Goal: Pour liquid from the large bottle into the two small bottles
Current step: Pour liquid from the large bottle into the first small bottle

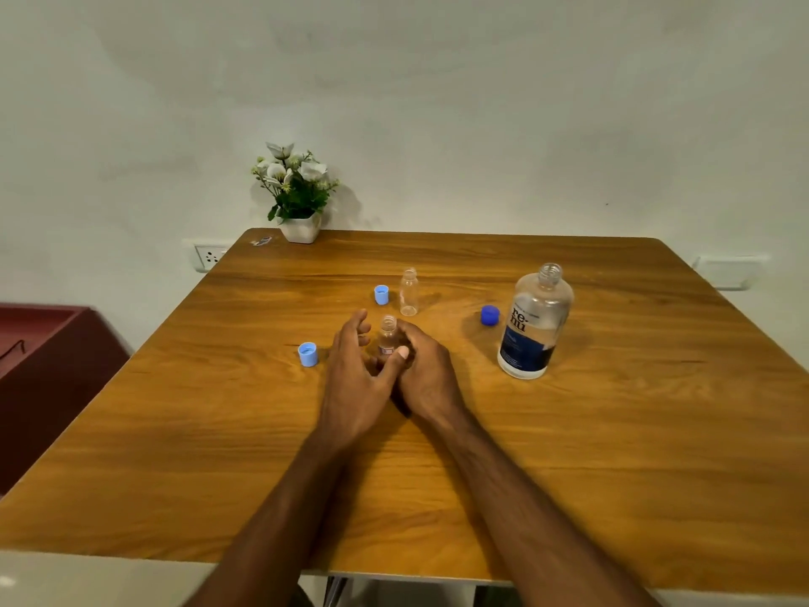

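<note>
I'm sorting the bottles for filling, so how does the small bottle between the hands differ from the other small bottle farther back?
The near small bottle stands between the left hand and right hand, its lower part hidden; the far small bottle stands free and untouched. The near one carries a small label low down; the far one looks plain. Both are clear, upright, uncapped and seemingly empty.
</note>
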